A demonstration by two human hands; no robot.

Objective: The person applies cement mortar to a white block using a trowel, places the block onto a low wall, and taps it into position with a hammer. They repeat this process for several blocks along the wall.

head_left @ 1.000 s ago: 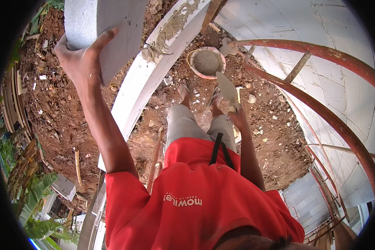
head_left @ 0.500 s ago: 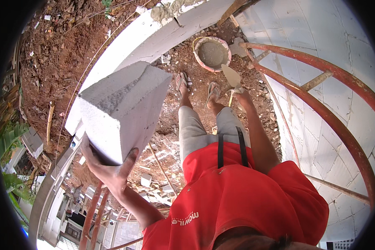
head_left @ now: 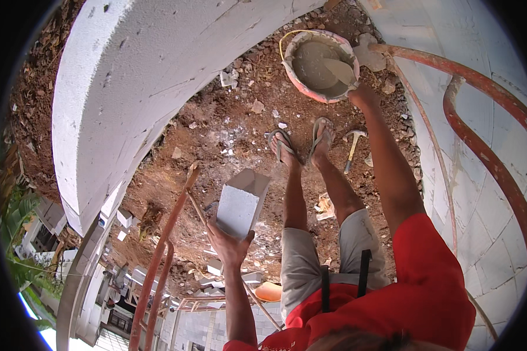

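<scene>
A pale aerated concrete block [head_left: 238,209] is held low, left of my legs, by my left hand [head_left: 231,241]. The fingers and thumb of that hand wrap round the block's near end. My right hand [head_left: 364,97] reaches far forward, closed round the handle of a trowel [head_left: 340,71]. The trowel's blade lies over the wet grey mortar [head_left: 308,58], inside a round reddish bucket [head_left: 293,81] with a yellow handle. Part of the blade's edge seems to touch the mortar. The trowel handle is mostly hidden by my fingers.
A thick white block wall [head_left: 152,70] curves along the left; another pale wall [head_left: 498,245] stands right. Red-brown metal scaffold poles [head_left: 480,82] rise at both sides. A claw hammer [head_left: 351,153] lies by my sandalled feet on rubble-strewn brown soil [head_left: 211,134].
My left hand has brought the block down and away from the camera. The right hand has carried the trowel forward into the bucket. My body has bent lower, and the hammer now shows.
</scene>
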